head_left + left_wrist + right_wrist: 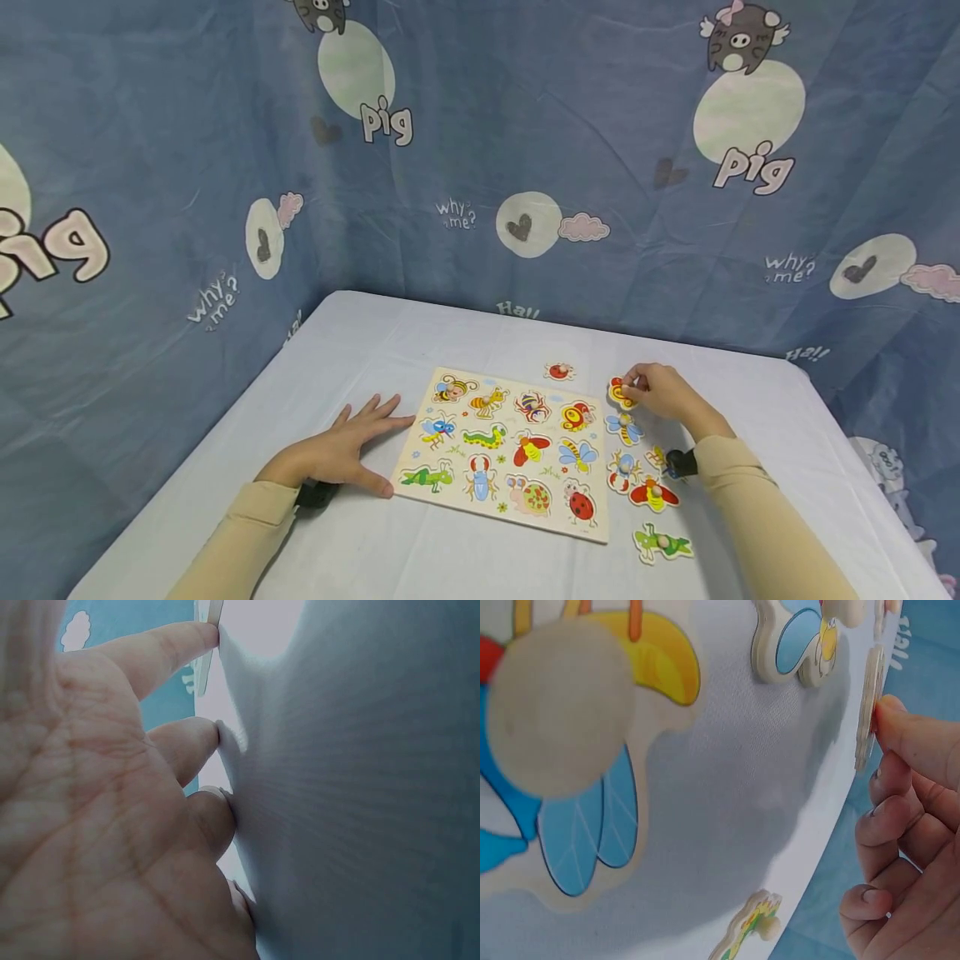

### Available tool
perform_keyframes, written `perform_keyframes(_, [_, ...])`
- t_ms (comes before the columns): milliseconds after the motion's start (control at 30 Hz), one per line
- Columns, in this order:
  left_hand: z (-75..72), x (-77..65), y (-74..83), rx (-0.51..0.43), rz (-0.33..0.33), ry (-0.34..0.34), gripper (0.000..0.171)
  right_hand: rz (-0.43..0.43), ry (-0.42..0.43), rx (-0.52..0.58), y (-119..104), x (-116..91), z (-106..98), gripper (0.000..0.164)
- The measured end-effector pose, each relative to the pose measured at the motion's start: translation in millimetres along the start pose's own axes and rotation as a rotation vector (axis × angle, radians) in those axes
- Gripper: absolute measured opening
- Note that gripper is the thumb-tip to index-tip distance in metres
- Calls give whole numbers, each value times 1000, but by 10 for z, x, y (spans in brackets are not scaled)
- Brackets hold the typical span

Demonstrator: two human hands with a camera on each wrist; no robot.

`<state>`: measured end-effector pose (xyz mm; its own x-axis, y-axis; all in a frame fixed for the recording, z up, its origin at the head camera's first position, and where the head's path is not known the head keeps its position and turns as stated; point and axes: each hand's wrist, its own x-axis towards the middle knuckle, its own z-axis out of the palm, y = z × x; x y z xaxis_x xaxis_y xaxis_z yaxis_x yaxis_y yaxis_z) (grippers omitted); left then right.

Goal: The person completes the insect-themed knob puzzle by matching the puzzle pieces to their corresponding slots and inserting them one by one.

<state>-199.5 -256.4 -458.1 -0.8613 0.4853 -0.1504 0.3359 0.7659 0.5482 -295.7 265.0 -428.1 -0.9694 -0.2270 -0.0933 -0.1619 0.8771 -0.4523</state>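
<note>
My right hand (pixel 663 390) pinches the knob of a red-and-yellow butterfly puzzle piece (pixel 619 393) just right of the wooden insect puzzle board (pixel 517 454). In the right wrist view this piece (pixel 868 712) is seen edge-on at the fingertips; whether it touches the table I cannot tell. My left hand (pixel 341 450) rests spread on the table, thumb and index fingertips against the board's left edge. In the left wrist view the left fingers (pixel 180 746) are stretched out, holding nothing. No knobs show on the board's insect pictures.
Right of the board lie a dragonfly piece (pixel 624 428), a stag beetle piece (pixel 622 472), a red-winged piece (pixel 655 495) and a grasshopper piece (pixel 663 543). A ladybug piece (pixel 559 371) lies behind the board. One yellow-and-blue piece (pixel 660 667) is partly hidden by the right wrist in the head view.
</note>
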Motion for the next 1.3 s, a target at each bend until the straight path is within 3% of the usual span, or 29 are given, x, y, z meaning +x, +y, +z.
perform_keyframes(267, [-26,-13,30,-1,9,1,106,-10,12,22,-13,-50,29,17])
perform_keyframes(600, [-41,-10,36,5,7,0,107,36,34,65,-55,-126,72,19])
perform_keyframes(1300, [-12,7,13,6,-4,-4,108,29,71,137,-347,-252,209,21])
